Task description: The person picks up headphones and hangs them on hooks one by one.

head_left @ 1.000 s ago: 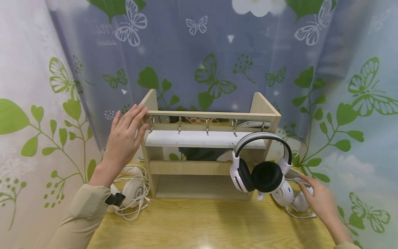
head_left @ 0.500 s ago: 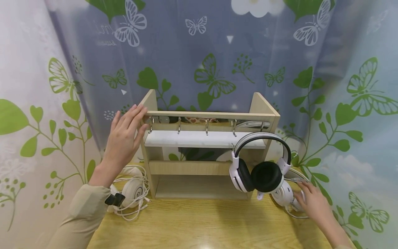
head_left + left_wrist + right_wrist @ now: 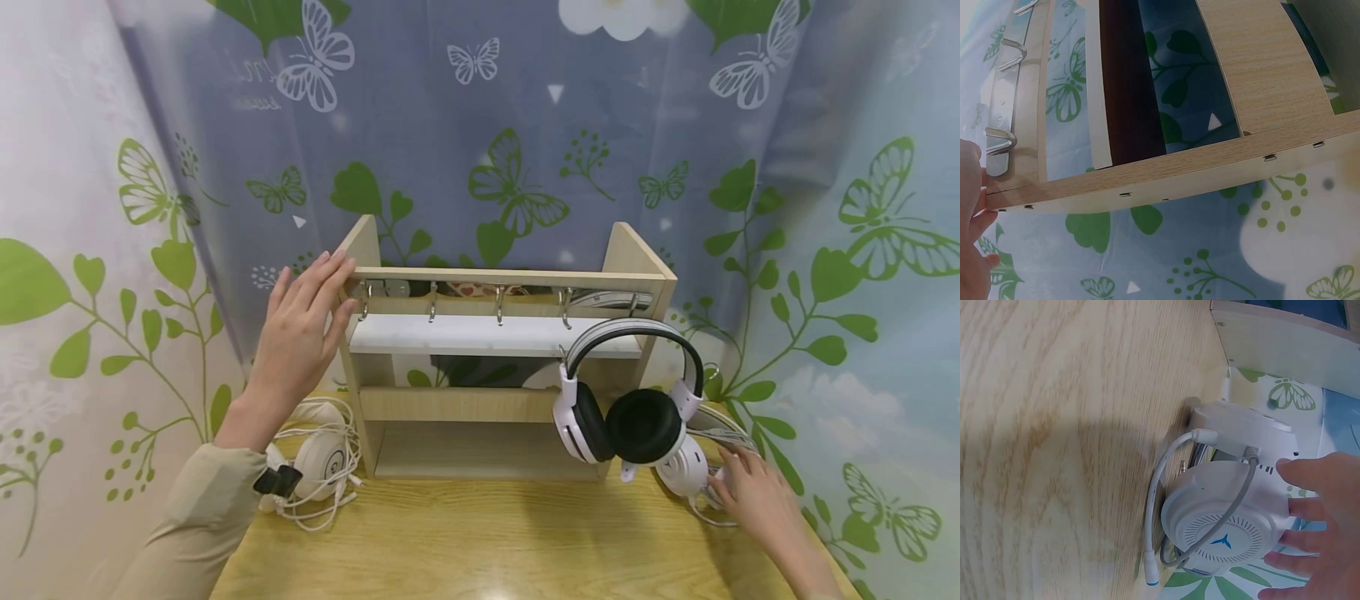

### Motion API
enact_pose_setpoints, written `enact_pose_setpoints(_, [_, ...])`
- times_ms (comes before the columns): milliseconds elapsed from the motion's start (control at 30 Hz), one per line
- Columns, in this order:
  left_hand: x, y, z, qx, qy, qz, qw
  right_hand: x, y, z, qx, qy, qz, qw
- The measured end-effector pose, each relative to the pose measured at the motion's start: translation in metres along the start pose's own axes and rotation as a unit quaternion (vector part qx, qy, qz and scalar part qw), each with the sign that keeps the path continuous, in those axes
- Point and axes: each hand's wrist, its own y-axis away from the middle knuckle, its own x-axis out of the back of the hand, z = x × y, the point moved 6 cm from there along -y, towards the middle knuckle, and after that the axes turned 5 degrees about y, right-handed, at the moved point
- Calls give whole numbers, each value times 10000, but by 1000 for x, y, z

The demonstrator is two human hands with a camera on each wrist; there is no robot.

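Note:
My left hand [image 3: 296,333] rests its fairly straight fingers on the upper left corner of a small wooden shelf [image 3: 461,406]; the left wrist view shows part of that hand [image 3: 969,206] at the corner. My right hand [image 3: 761,500] is at a white headset [image 3: 682,468] lying on the table to the right of the shelf. Up close, the right hand [image 3: 1322,525] touches the edge of an earcup [image 3: 1225,512] with spread fingers, the thumb above. A white headset with black ear pads [image 3: 641,425] hangs at the shelf's right end, partly covering the lying one.
Several metal hooks [image 3: 499,305] line the shelf's upper front rail. Left of the shelf lies another white headset [image 3: 322,462] wrapped in its cable. A short white cable [image 3: 1151,519] hangs off the right headset. Patterned curtain [image 3: 480,125] surrounds the wooden table [image 3: 480,533].
My right hand has shifted slightly left and down, from the lying headset's headband to its earcup. My left hand, the shelf and the hanging headset stay where they were.

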Motion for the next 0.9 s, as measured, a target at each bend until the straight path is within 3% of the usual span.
enact_pose_setpoints(267, [-1, 0, 0, -7, 10, 0, 10000, 0, 2, 0, -85, 1, -107, 9999])
enact_pose_setpoints(500, [0, 0, 0, 22, 35, 39, 10000, 8, 2, -5, 140, -95, 277, 9995])
enact_pose_setpoints(900, [0, 0, 0, 19, 26, 11, 10000, 12, 11, -8, 83, -225, 474, 9986])
